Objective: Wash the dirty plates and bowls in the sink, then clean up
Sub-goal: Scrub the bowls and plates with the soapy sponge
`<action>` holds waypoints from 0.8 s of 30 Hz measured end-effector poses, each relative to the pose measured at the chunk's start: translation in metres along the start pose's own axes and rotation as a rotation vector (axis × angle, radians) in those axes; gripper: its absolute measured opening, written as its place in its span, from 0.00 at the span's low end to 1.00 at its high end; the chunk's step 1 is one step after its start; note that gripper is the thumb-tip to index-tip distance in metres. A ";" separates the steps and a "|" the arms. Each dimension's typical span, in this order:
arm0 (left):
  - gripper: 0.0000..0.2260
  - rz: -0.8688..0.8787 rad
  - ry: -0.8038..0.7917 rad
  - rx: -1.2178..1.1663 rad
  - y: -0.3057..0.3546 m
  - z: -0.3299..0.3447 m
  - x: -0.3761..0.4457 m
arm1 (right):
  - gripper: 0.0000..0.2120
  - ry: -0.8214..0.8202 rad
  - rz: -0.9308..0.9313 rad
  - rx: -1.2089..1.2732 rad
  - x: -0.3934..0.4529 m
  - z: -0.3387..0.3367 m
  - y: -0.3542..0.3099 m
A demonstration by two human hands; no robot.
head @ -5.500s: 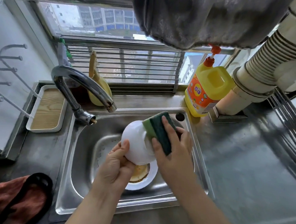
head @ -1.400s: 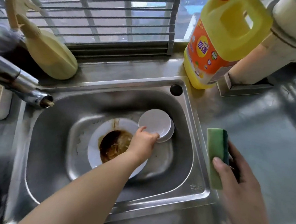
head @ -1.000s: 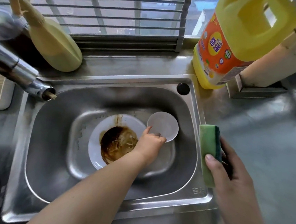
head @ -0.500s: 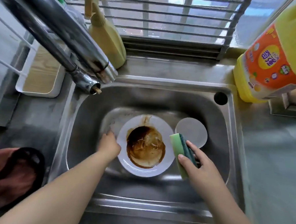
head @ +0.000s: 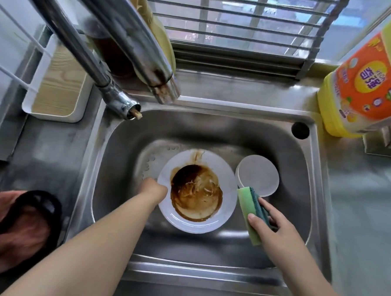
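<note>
Plate first: the round white plate (head: 196, 191), smeared with a brown pool of sauce across its middle, lies flat on the bottom of the stainless steel sink (head: 125, 166), roughly at the basin's centre. My left hand (head: 154, 188) is at the plate's left rim, fingers curled down over the edge and gripping it. Just beside the plate, toward the sink's right wall, sits the small white bowl (head: 257, 175); I cannot tell whether it touches the plate.

My right hand (head: 270, 222) holds the rectangular sponge (head: 251, 216), light green foam with a dark green scouring side, pinched between thumb and fingers. The sponge stands on its long edge just right of the plate and overlaps the near edge of the bowl from my view.

A curved chrome faucet (head: 127, 42) arches over the sink's far left corner, its spout hanging above the far rim. On the counter (head: 363, 213), at the far right corner of the sink, stands a big yellow jug of dish soap with an orange label (head: 363, 88). Left of the sink, at the counter's far end, rests a white tray with a wooden base (head: 57, 88), and near the counter's front left edge lies a reddish cloth with a black trim (head: 20, 231).
</note>
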State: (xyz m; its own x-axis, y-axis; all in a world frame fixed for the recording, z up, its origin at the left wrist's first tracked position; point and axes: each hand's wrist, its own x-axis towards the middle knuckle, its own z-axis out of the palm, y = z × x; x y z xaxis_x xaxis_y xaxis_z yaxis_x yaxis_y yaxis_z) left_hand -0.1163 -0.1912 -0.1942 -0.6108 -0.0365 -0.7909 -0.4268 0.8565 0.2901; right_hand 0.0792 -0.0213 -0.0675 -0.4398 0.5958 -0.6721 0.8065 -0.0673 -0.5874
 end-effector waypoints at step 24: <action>0.09 0.112 -0.150 -0.620 0.003 -0.082 -0.069 | 0.19 0.042 -0.084 0.215 -0.026 -0.034 0.010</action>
State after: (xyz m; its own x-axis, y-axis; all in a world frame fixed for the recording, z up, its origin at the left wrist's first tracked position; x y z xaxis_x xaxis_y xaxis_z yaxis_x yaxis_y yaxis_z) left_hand -0.1306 -0.2287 -0.0947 -0.5936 0.1464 -0.7913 -0.6993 0.3929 0.5972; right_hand 0.1117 -0.0098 -0.0405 -0.4815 0.6386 -0.6003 0.6629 -0.1827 -0.7261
